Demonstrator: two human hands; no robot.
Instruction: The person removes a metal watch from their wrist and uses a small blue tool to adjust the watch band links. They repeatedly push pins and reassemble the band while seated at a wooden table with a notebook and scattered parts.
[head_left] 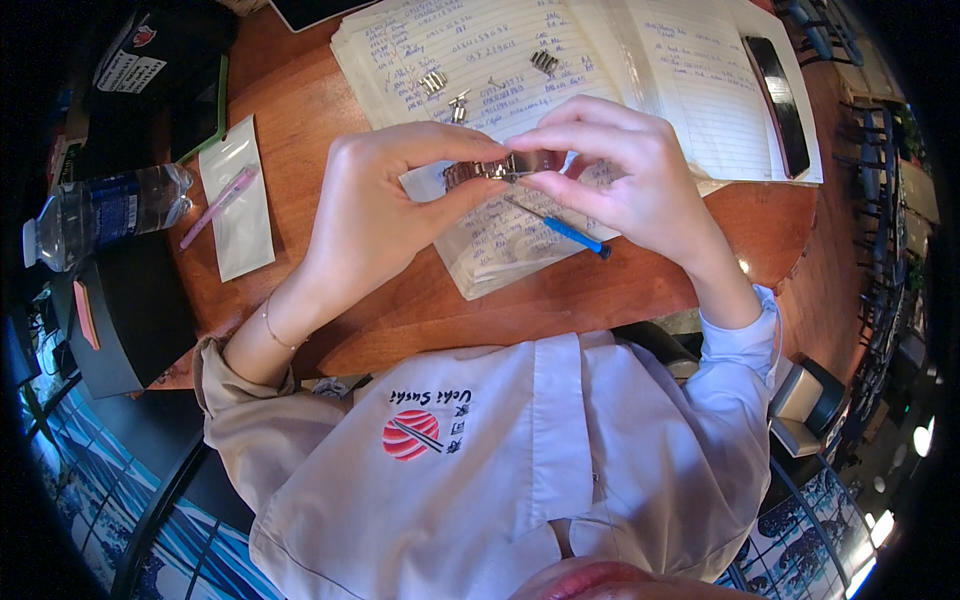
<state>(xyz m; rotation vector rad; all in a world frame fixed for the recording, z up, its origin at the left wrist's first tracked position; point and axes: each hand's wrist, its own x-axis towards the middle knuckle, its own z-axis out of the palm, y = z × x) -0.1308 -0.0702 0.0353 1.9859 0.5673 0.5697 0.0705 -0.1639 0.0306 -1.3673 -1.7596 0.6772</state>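
Observation:
A metal watch band (463,176) is held between my two hands above an open notebook (480,245). My left hand (375,185) pinches one part of it between thumb and fingers. At the other end, my right hand (620,165) is closed on the band with thumb and fingertips; the fingers partly hide this end. Just below the right fingertips lies a small blue screwdriver (575,237) with a thin shaft. Loose metal links (432,82) rest on the page beyond my hands, with another short link piece (544,62) farther right and a small one (458,108) nearer.
A black phone (778,105) lies on the notebook's right side. To the left are a pink pen (218,207) on a white packet (246,240) and a clear water bottle (120,212) on its side. The wooden table (400,320) has a curved near edge.

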